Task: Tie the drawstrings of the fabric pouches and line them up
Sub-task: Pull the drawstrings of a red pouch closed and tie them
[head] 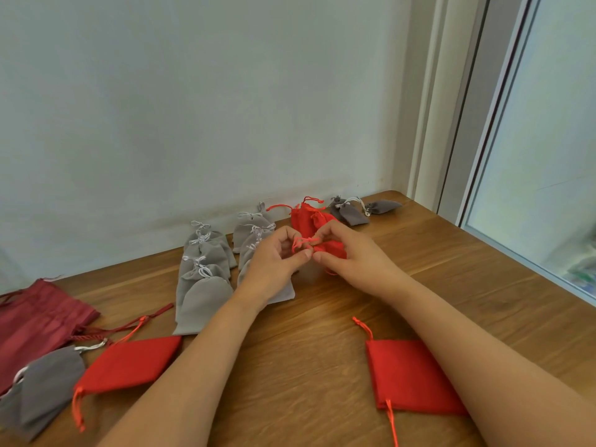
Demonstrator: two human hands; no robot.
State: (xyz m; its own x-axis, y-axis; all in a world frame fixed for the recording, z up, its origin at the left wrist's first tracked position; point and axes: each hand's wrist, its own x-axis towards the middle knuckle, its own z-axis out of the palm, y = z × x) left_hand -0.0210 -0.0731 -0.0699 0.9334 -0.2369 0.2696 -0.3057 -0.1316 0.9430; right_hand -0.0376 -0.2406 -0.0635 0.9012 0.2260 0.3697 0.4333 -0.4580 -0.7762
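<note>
left hand (274, 262): fingers (288, 233) curled, pinching the red drawstring (301, 241)
right hand (354, 258): fingers pinch that cord too, hand partly hides the pouch
red pouch (333, 248): between the hands, mid-bench, just in front of the cinched red pile (304, 217) by the wall
light grey pouches (203, 285): two overlapping rows, left of the hands
dark grey pouches (353, 211): far right corner
flat red pouches: near left (129, 366) and under the right forearm (406, 375)
bench (322, 324): wood

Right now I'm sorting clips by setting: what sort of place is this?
Likely an indoor room corner used for handwork: a wooden table against a plain wall, a window at the right, and grey pouches lined up.
</note>
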